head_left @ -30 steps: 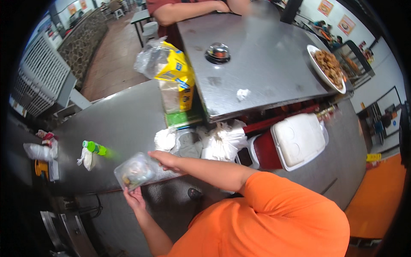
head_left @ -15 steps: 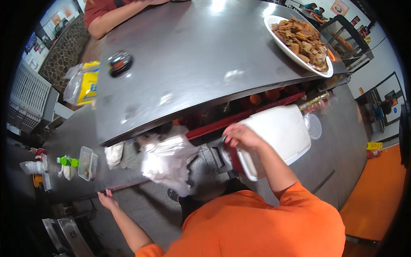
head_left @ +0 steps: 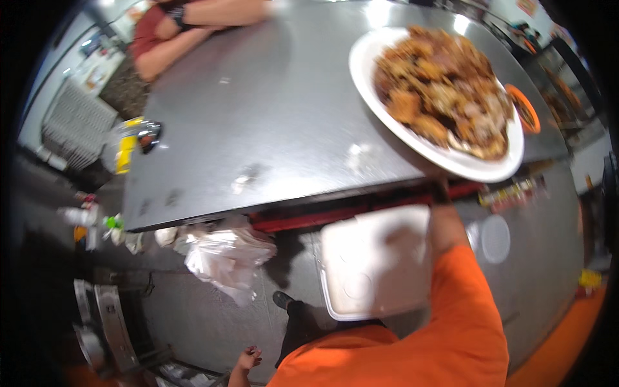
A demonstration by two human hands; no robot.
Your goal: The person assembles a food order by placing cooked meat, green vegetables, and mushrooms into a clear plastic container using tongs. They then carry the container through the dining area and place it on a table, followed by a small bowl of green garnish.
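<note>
My right arm reaches forward over the right side of a white rectangular container with a white lid (head_left: pixel 351 258). My right hand (head_left: pixel 440 192) is a dark, blurred shape at the counter's front edge, just below a white oval plate (head_left: pixel 412 138). Its fingers are hidden, and whether it touches the plate or goes under the counter I cannot tell. Chopped, browned fried food (head_left: pixel 445 90) is heaped on the plate. My left hand (head_left: pixel 250 357) hangs low near my body, away from the counter, its fingers loosely bent and apart with nothing visible in them.
A steel counter (head_left: pixel 258 122) spans the view, with a red-edged shelf (head_left: pixel 290 218) beneath. White plastic bags (head_left: pixel 225 258) hang at its front. Another person's folded arms (head_left: pixel 193 32) rest at the far left. An orange bowl (head_left: pixel 523 108) stands behind the plate; a round white lid (head_left: pixel 495 238) lies right.
My right hand has moved from the container's left edge forward and right to the counter edge. My left hand has dropped lower and nearer my body. The view has shifted, with the plate appearing larger.
</note>
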